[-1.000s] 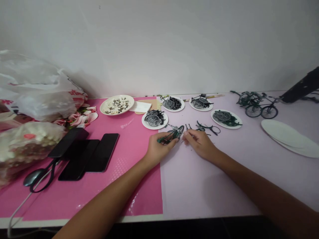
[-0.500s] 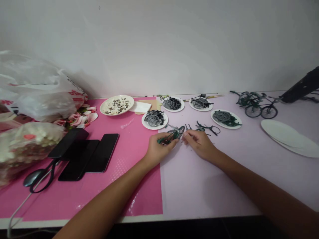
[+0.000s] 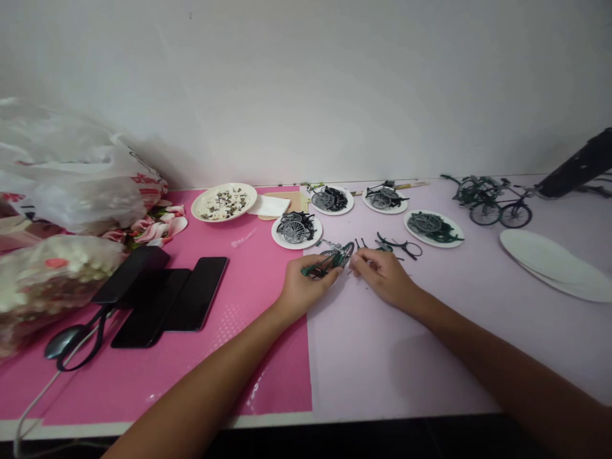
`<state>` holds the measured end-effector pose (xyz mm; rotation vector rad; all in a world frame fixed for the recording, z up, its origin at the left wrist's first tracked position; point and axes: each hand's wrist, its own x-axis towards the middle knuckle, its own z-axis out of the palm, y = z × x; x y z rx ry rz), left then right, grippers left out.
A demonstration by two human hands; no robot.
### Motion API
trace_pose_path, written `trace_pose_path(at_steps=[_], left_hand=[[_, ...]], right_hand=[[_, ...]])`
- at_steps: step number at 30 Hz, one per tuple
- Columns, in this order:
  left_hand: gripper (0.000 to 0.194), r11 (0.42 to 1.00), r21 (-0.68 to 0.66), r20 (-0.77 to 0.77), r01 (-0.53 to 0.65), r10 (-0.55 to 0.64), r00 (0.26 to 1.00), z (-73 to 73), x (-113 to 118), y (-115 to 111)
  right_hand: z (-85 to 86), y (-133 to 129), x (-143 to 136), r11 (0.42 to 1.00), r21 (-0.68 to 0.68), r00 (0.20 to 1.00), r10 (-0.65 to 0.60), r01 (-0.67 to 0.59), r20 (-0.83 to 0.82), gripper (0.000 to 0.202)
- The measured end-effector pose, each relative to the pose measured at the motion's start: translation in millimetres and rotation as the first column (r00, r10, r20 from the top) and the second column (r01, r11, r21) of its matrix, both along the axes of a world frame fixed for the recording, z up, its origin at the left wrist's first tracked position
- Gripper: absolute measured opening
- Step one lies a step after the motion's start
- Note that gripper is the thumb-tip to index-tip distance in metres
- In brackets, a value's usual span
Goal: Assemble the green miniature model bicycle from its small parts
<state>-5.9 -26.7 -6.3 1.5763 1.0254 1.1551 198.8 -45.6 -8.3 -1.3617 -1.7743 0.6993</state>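
Note:
Closed around a small green and silver model bicycle [image 3: 340,255] is my left hand [image 3: 306,285], the thumb along its near side. My right hand [image 3: 380,274] is pinched at the bicycle's right-hand wheel; whatever sits between its fingertips is too small to make out. Just behind the right hand lie loose dark bicycle parts [image 3: 400,244]. A white plate of grey wheels and black parts [image 3: 297,230] stands beyond my left hand. To the right of it, another plate [image 3: 456,228] carries a grey wheel and green parts.
Two more plates of parts [image 3: 331,200] line the wall. Model bicycles [image 3: 502,210] stand at the right, near white plates [image 3: 549,258]. On the left are a bowl of small pieces [image 3: 224,203], phones [image 3: 198,296], a black box [image 3: 131,274] and plastic bags [image 3: 62,172].

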Motion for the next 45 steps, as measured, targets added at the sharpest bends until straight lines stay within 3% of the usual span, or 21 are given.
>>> trace_pose_path(at_steps=[3,9,15,18,21,24,27,30,35,37,40,45], left_hand=[[0.03,1.0,0.0,0.007,-0.007,0.007,1.0,-1.2,0.5,1.2],[0.025,0.999,0.048,-0.012,-0.004,0.005,1.0,-3.8,-0.2,1.1],[0.014,0.953,0.291,-0.153,0.081,-0.037,0.988,3.4,-8.0,-1.1],[0.013,0.916,0.377,-0.228,0.137,-0.051,0.972,6.0,-9.9,-1.3],[0.024,0.867,0.445,-0.232,0.223,-0.129,0.964,4.6,-8.6,-0.6],[0.05,0.837,0.462,-0.2,0.293,-0.223,0.954,2.1,-6.8,-0.4],[0.078,0.841,0.385,-0.2,0.38,-0.326,0.924,4.1,-8.2,-2.8],[0.094,0.831,0.267,-0.198,0.488,-0.448,0.872,11.0,-13.6,-5.8],[0.081,0.822,0.01,0.053,0.569,-0.568,0.821,19.2,-20.2,-4.9],[0.074,0.839,-0.073,0.156,0.539,-0.524,0.837,20.1,-18.7,-3.7],[0.065,0.892,-0.169,0.189,0.419,-0.388,0.902,21.0,-12.9,-3.0],[0.062,0.933,-0.248,0.163,0.261,-0.225,0.961,19.2,-4.2,-1.0]], right_hand=[[-0.8,0.6,0.7,1.0,-0.007,1.0,0.007,-0.007,-0.023,0.041],[-0.1,-0.3,-2.6,0.999,0.025,0.998,-0.034,0.035,-0.06,0.026],[-3.5,1.9,-6.6,0.992,-0.12,0.953,0.006,-0.045,-0.302,0.038],[-4.7,3.9,-9.0,0.965,-0.252,0.9,-0.041,-0.078,-0.433,0.04],[-3.6,5.2,-10.8,0.947,-0.308,0.823,-0.102,-0.092,-0.558,0.042],[0.2,5.1,-10.6,0.952,-0.299,0.762,-0.147,-0.064,-0.631,0.041],[4.2,4.0,-8.2,0.945,-0.325,0.766,-0.182,-0.037,-0.616,0.042],[5.8,2.8,-5.7,0.931,-0.358,0.752,-0.193,-0.062,-0.63,0.044],[3.8,3.1,-7.2,0.935,-0.329,0.657,-0.164,-0.135,-0.736,0.042],[2.6,3.7,-9.4,0.936,-0.32,0.629,-0.159,-0.149,-0.761,0.04],[1.2,3.8,-11.8,0.931,-0.314,0.614,-0.139,-0.187,-0.777,0.039],[-1.1,0.5,-11.6,0.893,-0.364,0.675,-0.099,-0.264,-0.731,0.047]])
